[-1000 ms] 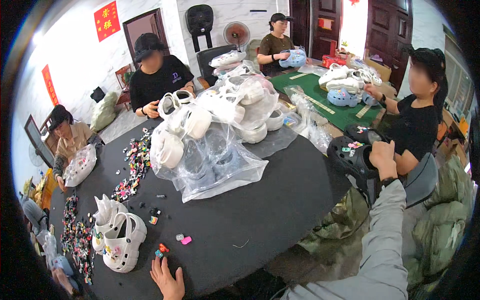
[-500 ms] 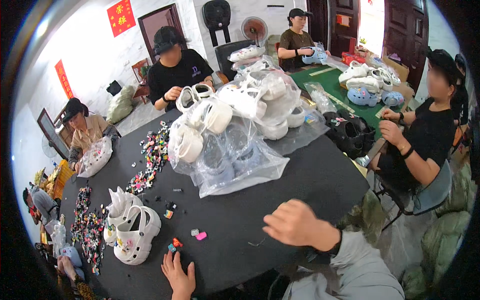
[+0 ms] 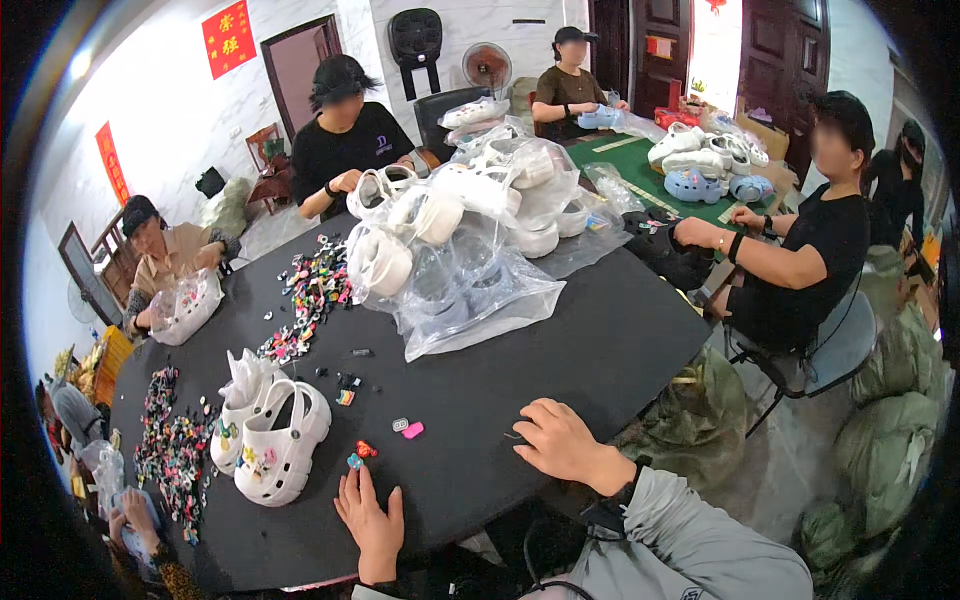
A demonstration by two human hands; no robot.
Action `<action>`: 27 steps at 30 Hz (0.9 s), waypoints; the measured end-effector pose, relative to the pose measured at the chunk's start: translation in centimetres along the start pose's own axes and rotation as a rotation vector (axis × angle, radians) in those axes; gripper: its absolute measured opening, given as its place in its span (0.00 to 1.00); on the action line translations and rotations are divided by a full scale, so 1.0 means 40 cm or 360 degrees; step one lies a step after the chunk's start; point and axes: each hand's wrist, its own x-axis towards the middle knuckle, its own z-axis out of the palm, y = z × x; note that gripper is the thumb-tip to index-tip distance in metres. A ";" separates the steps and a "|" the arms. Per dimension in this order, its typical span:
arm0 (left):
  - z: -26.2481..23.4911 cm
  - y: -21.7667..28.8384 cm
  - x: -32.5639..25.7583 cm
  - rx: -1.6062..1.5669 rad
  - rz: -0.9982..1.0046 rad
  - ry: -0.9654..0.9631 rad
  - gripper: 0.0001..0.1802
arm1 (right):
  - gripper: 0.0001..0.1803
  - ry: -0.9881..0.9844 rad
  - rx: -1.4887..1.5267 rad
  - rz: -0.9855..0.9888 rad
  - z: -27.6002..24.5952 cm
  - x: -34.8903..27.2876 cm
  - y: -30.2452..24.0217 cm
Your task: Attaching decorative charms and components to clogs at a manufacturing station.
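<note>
Lowered since the earlier frame, the right hand (image 3: 562, 445) is now rested on the black table (image 3: 600, 365), well to the right of the white clog (image 3: 285, 468); its fingers are curled, and whether the thin thread (image 3: 514, 435) beside them is pinched cannot be told. Nearer to the clog, on its right, the left hand (image 3: 372, 515) is laid with fingers spread and nothing visibly gripped, its fingertips kept by a blue charm (image 3: 354, 461) and a red charm (image 3: 366, 449), perhaps for ready pickup. Both are set apart from the charm heap (image 3: 170, 460) left of the clog, likely to avoid mixing. The clog's decorated toe is turned toward the near edge, presumably for easy viewing.
</note>
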 end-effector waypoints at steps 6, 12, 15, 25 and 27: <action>-0.058 -0.051 0.000 -0.0453 0.0075 0.0300 0.34 | 0.20 -0.0010 -0.0064 0.0043 0.040 0.007 -0.032; -0.192 -0.190 0.158 0.0072 0.0088 0.0859 0.32 | 0.18 0.0092 -0.0122 0.0053 0.043 -0.002 -0.025; -0.237 -0.304 0.263 0.0241 0.0114 0.1059 0.33 | 0.17 0.0105 -0.0069 0.0033 0.050 0.001 -0.025; -0.159 -0.395 0.349 0.0208 -0.0193 0.0449 0.30 | 0.19 0.0063 -0.0022 0.0132 0.046 -0.022 -0.019; -0.177 -0.473 0.381 0.0267 -0.0277 0.0293 0.26 | 0.18 0.0095 0.0025 0.0093 0.054 -0.013 -0.022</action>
